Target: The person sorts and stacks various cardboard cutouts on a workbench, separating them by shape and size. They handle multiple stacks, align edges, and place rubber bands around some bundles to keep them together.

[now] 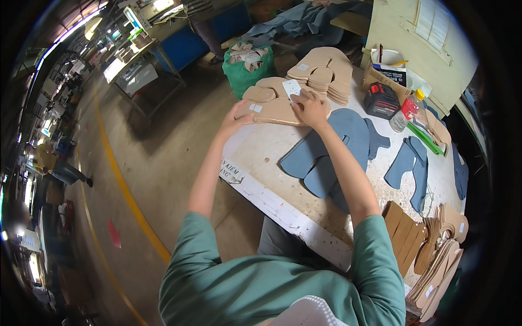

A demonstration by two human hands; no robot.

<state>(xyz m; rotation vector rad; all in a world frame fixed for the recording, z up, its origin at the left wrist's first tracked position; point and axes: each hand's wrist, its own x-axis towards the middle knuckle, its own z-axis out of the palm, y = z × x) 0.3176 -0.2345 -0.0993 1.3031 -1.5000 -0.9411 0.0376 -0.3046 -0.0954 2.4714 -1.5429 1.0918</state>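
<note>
A stack of tan, curved cut pieces (276, 111) lies at the table's far left corner, with small white stickers (255, 108) on its top piece. My left hand (232, 123) rests against the left end of this stack, thumb and fingers apart. Over the right part of the same stack is my right hand (311, 110), its fingers spread and slightly bent on the top piece. A white paper tag (292, 88) lies by the right fingertips; whether they touch it I cannot tell. Blue-grey cut pieces (348, 136) lie under and beside my right forearm.
Behind stands a taller tan stack (327, 68). On the right are a black-and-red battery-like block (381, 101), a yellow-capped bottle (408, 110), a cardboard box (387, 79) and brown strips (403, 237). A green sack (249, 70) stands on the floor beyond the table (283, 204).
</note>
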